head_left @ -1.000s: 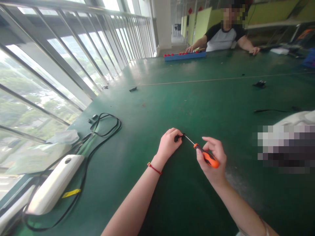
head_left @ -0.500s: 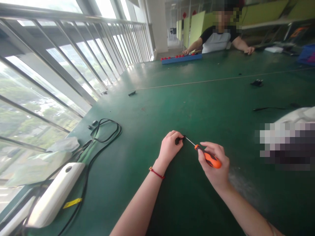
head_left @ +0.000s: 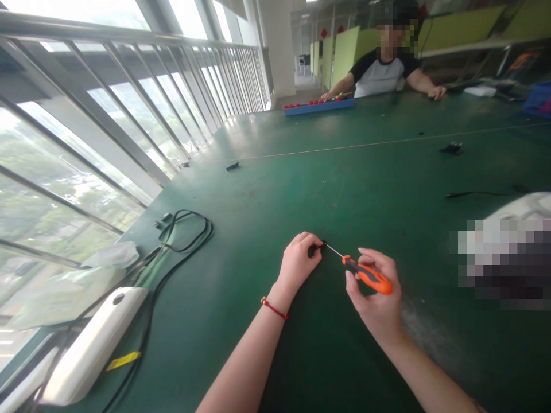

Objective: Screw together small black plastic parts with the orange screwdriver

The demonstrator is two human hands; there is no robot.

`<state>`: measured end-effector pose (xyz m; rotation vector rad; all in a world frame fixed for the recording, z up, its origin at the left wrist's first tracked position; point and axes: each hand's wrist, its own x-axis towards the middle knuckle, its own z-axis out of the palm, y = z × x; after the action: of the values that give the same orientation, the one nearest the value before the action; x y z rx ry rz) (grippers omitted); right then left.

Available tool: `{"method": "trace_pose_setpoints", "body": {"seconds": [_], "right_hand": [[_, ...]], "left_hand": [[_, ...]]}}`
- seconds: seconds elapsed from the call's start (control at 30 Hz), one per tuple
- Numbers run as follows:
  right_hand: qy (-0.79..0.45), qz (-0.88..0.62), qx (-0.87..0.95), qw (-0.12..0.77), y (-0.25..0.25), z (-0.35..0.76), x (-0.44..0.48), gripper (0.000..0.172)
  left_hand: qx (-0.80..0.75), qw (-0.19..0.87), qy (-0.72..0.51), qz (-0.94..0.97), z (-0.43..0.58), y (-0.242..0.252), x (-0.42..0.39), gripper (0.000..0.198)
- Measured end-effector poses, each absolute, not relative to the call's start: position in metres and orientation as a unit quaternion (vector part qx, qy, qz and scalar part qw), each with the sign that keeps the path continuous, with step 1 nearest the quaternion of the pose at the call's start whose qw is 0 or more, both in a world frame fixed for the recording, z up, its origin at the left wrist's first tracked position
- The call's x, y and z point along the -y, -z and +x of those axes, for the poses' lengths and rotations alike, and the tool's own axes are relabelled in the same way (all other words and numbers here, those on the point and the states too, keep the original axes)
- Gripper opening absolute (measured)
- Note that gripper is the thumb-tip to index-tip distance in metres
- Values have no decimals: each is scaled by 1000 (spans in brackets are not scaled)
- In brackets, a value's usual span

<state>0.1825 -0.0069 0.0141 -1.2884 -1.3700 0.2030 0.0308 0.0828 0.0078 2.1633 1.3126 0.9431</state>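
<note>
Between the thumb and fingers of my left hand (head_left: 300,258) is a small black part (head_left: 315,249), mostly covered, so its kind cannot be made out. My right hand (head_left: 379,292) has hold of a screwdriver (head_left: 371,276) with an orange and black handle. The screwdriver's thin metal shaft points left, and its tip meets the black part at the left fingertips. My right thumb is a little off the handle, while the fingers rest behind it. Both hands are low over the green table (head_left: 275,201).
Black cables (head_left: 185,229), a white power strip (head_left: 99,338) and a plastic bag (head_left: 73,292) lie at left beside the railing. Across the table a person (head_left: 383,71) sits by a blue tray (head_left: 318,107) with red pieces. A white bulky object (head_left: 525,209), partly blurred, is at right.
My right thumb has come away from the screwdriver handle, and the handle has turned in the fingers. The left hand keeps its hold. The whole view has shifted slightly.
</note>
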Motion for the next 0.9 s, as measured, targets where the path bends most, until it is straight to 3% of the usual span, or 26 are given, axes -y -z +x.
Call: {"method": "trace_pose_setpoints", "body": {"seconds": [0.17,0.37,0.53,0.73,0.9], "right_hand": [[-89,-562,612,549,-16,182,7,12],[-113,-563,571,586,-10,181,7,37],[-129,-580,577,560,-11,180,9,14],[-129,-566,559,592,-11,182,8,35],[-157,-574,571,566,-13,183,8,13]], "left_hand": [[-477,217,-338,782,31,-8,-82,17],[-479,220,-338,780,31,-9,-82,17],[-478,225,-335,780,30,-9,-83,18],[-485,221,-328,780,31,-11,-82,18],[-492,217,-326,777,32,-12,-82,17]]}}
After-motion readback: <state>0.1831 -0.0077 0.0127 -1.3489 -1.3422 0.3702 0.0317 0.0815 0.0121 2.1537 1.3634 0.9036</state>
